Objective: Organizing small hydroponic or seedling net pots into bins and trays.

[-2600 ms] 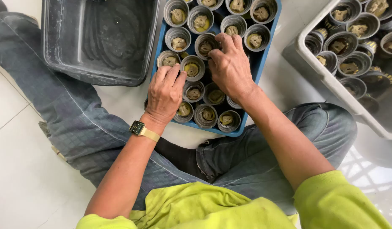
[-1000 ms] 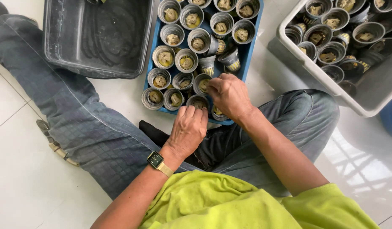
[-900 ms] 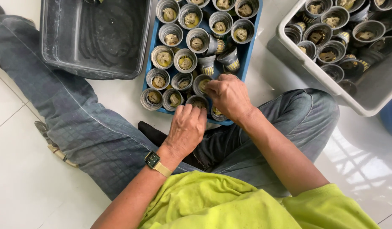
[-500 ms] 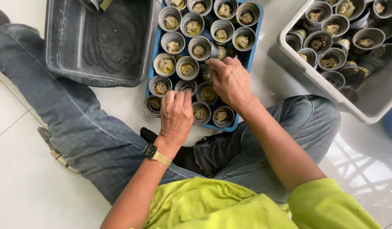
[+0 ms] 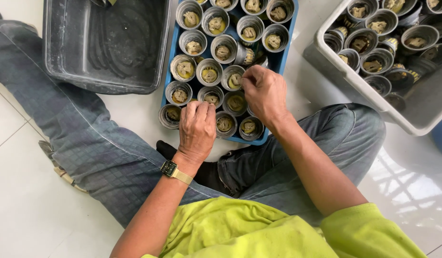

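Seated on the floor, a person settles small filled cups into a blue tray.

The left hand lies palm-down, fingers curled over a cup in the near rows of the blue tray, while the right hand pinches the rim of a cup near the tray's middle — whether either has it fully gripped I cannot tell. To do this well, I would press each cup straight down, upright and touching its neighbours, so no gap opens in a row and nothing tips; one cup already hangs over the tray's near-left edge. The tray rests on a pale tiled floor between the person's legs, a dark grey tub just beside it on the left and a white bin of more cups on the right.
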